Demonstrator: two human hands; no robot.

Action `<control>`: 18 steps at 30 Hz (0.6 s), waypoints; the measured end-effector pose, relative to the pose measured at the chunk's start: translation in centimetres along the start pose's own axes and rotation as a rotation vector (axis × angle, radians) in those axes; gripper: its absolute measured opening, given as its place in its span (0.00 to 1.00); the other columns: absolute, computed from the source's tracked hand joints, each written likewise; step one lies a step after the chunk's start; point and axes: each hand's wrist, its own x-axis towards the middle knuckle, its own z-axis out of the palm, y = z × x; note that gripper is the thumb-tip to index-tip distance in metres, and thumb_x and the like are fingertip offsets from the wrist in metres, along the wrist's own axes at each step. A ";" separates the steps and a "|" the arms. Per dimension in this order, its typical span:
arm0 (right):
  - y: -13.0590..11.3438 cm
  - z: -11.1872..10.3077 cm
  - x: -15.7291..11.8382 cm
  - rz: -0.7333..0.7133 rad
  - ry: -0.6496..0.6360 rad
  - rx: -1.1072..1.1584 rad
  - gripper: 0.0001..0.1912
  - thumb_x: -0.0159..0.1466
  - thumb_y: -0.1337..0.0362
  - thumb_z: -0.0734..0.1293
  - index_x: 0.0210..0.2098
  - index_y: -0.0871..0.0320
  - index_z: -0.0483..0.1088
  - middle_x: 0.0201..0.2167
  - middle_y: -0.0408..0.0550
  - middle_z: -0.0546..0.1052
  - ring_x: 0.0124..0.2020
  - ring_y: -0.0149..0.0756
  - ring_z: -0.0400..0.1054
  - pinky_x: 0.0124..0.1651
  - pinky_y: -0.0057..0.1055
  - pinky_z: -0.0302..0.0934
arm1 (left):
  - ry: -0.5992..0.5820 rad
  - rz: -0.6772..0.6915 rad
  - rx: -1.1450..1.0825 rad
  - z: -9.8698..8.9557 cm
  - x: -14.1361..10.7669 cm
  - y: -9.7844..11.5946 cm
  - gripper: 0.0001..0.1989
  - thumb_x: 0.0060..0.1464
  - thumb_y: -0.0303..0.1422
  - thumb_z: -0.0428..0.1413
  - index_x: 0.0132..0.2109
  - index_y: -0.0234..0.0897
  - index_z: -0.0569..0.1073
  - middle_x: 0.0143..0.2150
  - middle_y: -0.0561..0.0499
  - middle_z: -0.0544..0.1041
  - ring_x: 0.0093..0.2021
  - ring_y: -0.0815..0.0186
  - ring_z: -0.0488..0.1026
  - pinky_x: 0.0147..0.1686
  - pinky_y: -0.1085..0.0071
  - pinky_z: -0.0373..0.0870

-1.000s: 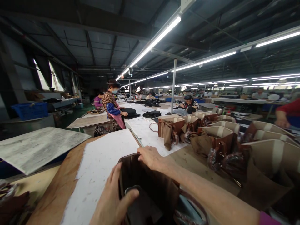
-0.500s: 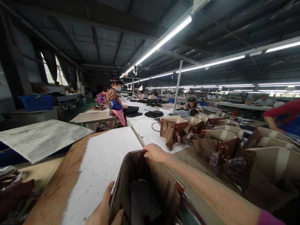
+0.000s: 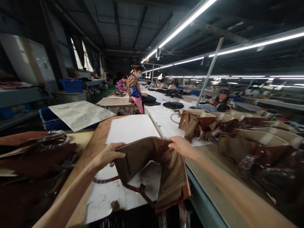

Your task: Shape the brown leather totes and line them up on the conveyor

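The left hand (image 3: 105, 156) and right hand (image 3: 182, 146) pinch the brown bag's (image 3: 174, 167) top with their fingers, by the counter's (image 3: 101, 131) near edge. If one pinch slips, the floppy bag might tip off; its loose strap (image 3: 108, 181) might snag.

pass: over white paper (image 3: 130, 128) beyond open bag (image 3: 174, 174) — flat | block right: rows of upright bags (image 3: 237, 147) | block left: brown pile (image 3: 33, 161), pale board (image 3: 80, 114) — farther | far: pole (image 3: 210, 71)

Brn tabletop (image 3: 96, 139) w/ wht sheet (image 3: 133, 126); tan tabletop (image 3: 210, 151) at R w/ open bags (image 3: 251, 145).
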 end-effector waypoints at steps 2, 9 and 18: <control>-0.5 0.0 0.1 0.033 0.011 -0.067 0.09 0.56 0.62 0.60 0.31 0.58 0.68 0.31 0.49 0.73 0.35 0.37 0.66 0.30 0.27 0.50 | 0.013 0.005 -0.035 0.0 0.2 -0.8 0.20 0.42 0.33 0.50 0.46 0.34 0.66 0.22 0.56 0.65 0.17 0.76 0.58 0.14 0.80 0.55; -3.6 -0.7 -1.0 0.052 0.097 -0.240 0.19 0.54 0.61 0.63 0.46 0.54 0.60 0.39 0.49 0.73 0.40 0.42 0.65 0.33 0.30 0.51 | 0.017 0.023 -0.040 0.4 -0.2 0.0 0.18 0.42 0.31 0.51 0.43 0.34 0.67 0.21 0.57 0.64 0.16 0.76 0.57 0.13 0.80 0.54; -3.1 -0.1 0.8 -0.065 0.093 0.096 0.10 0.54 0.60 0.61 0.35 0.54 0.68 0.31 0.44 0.73 0.34 0.36 0.65 0.33 0.27 0.51 | 0.125 0.070 0.010 0.8 -0.3 -0.2 0.18 0.43 0.42 0.53 0.36 0.31 0.70 0.23 0.54 0.65 0.21 0.73 0.59 0.18 0.79 0.53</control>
